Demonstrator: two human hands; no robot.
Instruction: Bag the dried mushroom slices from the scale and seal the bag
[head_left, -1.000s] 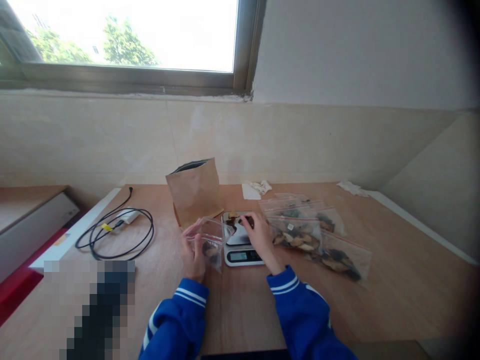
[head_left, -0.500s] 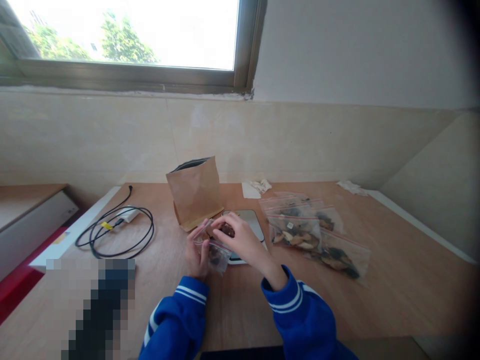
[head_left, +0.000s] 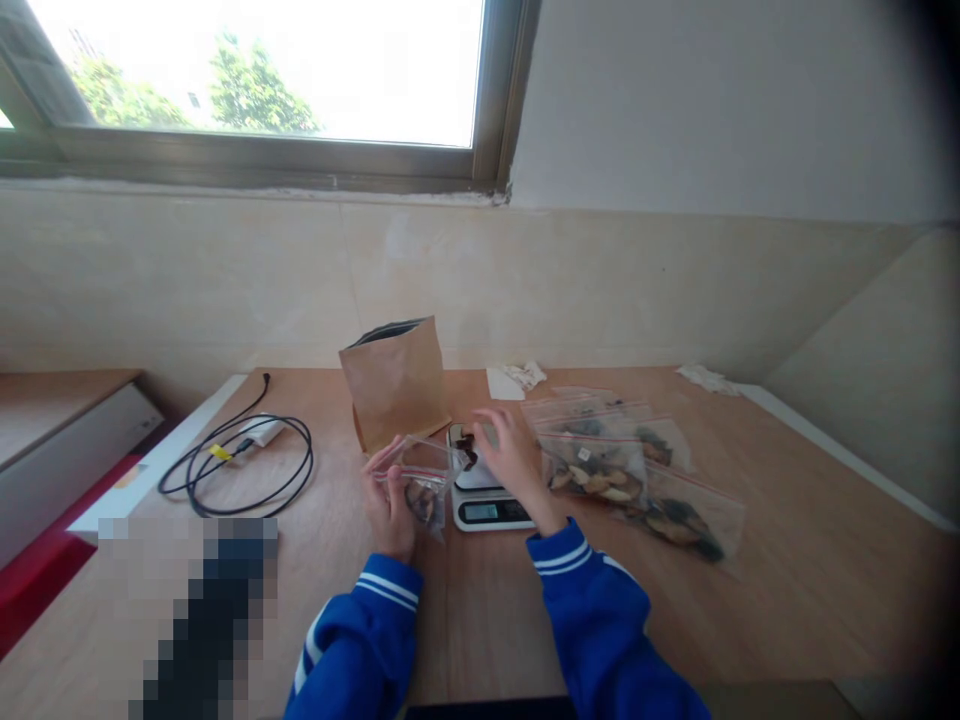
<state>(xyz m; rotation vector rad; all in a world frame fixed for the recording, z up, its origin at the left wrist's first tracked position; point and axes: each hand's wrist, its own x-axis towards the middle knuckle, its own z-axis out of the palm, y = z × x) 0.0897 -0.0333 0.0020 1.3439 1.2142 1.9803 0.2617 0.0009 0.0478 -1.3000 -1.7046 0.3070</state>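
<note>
At the far left of the wooden table (head_left: 750,600) a black cable (head_left: 247,465) lies coiled beside a small white adapter (head_left: 259,431), well apart from the work. Nearer the middle a brown paper pouch (head_left: 395,380) stands upright with its top open, just behind the hands. The left hand (head_left: 390,500) holds a small clear zip bag (head_left: 421,478) by its mouth, thumb and fingers pinched on the rim so that the opening faces right toward the digital kitchen scale (head_left: 484,490); a few dark dried pieces already lie in the bottom of the bag. The step in hand looks like moving weighed dried pieces from the scale into the bag, and it seems partway done, since a small dark heap of dried pieces (head_left: 466,448) remains on the platform at its left edge. The right hand (head_left: 510,455) hovers over the platform with its grip loosely spread, fingers apart and slightly curled, just beside the heap; whether a fingertip touches a piece cannot be told, and it appears to hold nothing. The next move, as a judgement, calls for closing the fingers on the remaining pieces and carrying them a short way left into the held-open mouth, with the bag kept steady and wide. To the right, several filled zip bags (head_left: 630,470) of the same dried slices lie overlapping on the table, and crumpled white tissue (head_left: 514,378) sits near the wall behind them.
</note>
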